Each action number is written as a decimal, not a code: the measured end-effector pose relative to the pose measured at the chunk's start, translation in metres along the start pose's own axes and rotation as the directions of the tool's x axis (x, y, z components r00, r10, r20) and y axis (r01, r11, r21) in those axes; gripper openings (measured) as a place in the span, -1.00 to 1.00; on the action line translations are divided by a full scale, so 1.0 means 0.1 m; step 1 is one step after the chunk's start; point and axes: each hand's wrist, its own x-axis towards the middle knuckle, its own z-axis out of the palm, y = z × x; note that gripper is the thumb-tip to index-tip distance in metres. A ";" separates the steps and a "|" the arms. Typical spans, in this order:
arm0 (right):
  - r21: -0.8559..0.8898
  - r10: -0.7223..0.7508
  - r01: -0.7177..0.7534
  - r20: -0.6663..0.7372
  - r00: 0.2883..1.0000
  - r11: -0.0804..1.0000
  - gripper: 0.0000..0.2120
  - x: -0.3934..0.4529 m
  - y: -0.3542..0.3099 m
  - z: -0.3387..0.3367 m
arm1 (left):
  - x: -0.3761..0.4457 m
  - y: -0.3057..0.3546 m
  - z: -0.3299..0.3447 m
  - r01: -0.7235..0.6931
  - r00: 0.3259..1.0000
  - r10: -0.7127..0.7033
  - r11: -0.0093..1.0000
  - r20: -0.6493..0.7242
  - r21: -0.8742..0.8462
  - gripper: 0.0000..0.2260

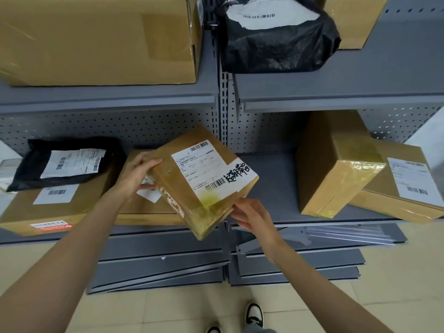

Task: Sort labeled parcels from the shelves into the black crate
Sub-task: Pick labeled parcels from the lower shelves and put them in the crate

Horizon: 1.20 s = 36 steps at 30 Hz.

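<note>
Brown cardboard parcel (204, 181) with a white barcode label (211, 169) and black handwriting; black plastic bags (276, 39); grey perforated shelves (108, 97); beige floor tiles (396, 272).

Label print (204, 169) too small to read, top-shelf carton (96, 37) cut off by frame edge, right-hand fingertips hidden under parcel (204, 181)

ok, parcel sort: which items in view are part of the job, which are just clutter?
Job:
- held labeled box, left hand, right hand
- black labeled bag
- labeled box at right
- torn-label black bag

Clutter:
- loose shelf panels on floor

Black crate: not in view.
</note>
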 end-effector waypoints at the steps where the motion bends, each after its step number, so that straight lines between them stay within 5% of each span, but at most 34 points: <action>1: -0.015 -0.002 0.002 0.011 1.000 1.000 -0.68 0.02 0.00 0.02 | 0.02 -0.02 -0.02 0.007 1.000 -0.007 1.000 -0.021 0.007 -0.76; 5: -0.095 -0.010 0.006 -0.041 0.999 0.995 -0.68 0.18 -0.04 0.08 | 0.04 -0.09 -0.04 -0.028 0.996 0.031 0.999 -0.087 0.043 -0.66; 9: -0.164 -0.162 0.135 -0.171 0.972 0.977 -0.25 0.40 -0.25 0.01 | -0.04 -0.13 0.00 -0.063 0.976 0.076 0.995 -0.203 0.072 -0.51; 11: -0.232 -0.174 0.147 -0.101 0.980 0.962 -0.03 0.51 -0.40 -0.03 | -0.08 -0.13 0.03 -0.010 0.939 0.067 0.985 -0.336 0.170 -0.37; 14: -0.190 -0.133 0.142 0.058 0.989 0.971 0.05 0.60 -0.55 -0.04 | -0.21 -0.13 0.15 0.101 0.909 -0.010 0.976 -0.417 0.195 -0.30; 19: -0.144 -0.101 0.109 0.062 0.993 0.984 0.01 0.62 -0.58 0.01 | -0.40 -0.10 0.45 0.239 0.952 -0.216 0.968 -0.218 0.083 -0.31; 24: -0.265 -0.074 0.085 0.049 0.996 0.961 -0.13 0.44 -0.50 -0.09 | -0.41 -0.04 0.56 0.094 0.990 -0.073 0.977 -0.118 0.191 0.09; 31: -0.275 -0.272 0.212 -0.203 0.941 0.938 -0.28 -0.11 -0.22 -0.29 | -0.57 0.17 0.85 -0.195 0.977 0.169 0.955 0.130 0.223 0.20; 36: -0.132 -0.253 0.219 -0.381 0.889 0.967 -0.25 -0.84 0.12 -0.46 | -0.91 0.24 1.23 -0.345 0.916 0.227 0.866 0.330 0.362 0.19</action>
